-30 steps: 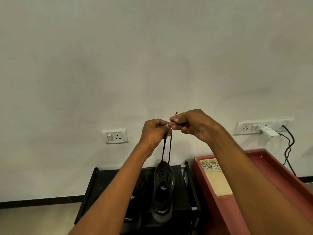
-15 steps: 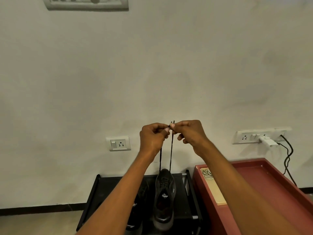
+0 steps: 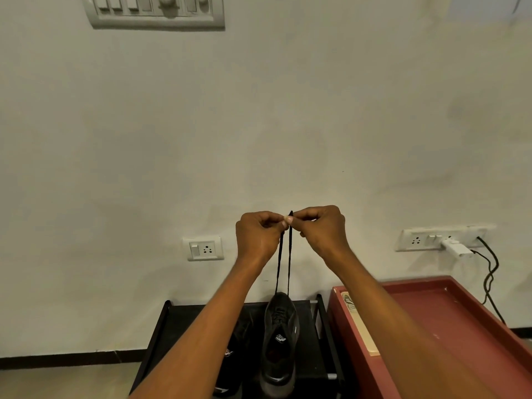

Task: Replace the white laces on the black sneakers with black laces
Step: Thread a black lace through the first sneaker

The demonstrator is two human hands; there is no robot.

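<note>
Just below centre frame, my left hand (image 3: 260, 236) and right hand (image 3: 322, 230) meet, fingertips pinched shut on the two ends of the black lace (image 3: 283, 266). Both strands drop almost straight down, side by side, to the shoe (image 3: 280, 341) on the black rack (image 3: 161, 318) at the bottom of frame. Each hand is equally near. Evening the ends looks like the step; any tightening pull must run upward along the strands.

A home interior, by the look of it: plain wall with a switch panel (image 3: 157, 11), wall sockets (image 3: 205, 249) (one with a charger (image 3: 457, 248) plugged in) and a low black shoe rack (image 3: 161, 326).
</note>
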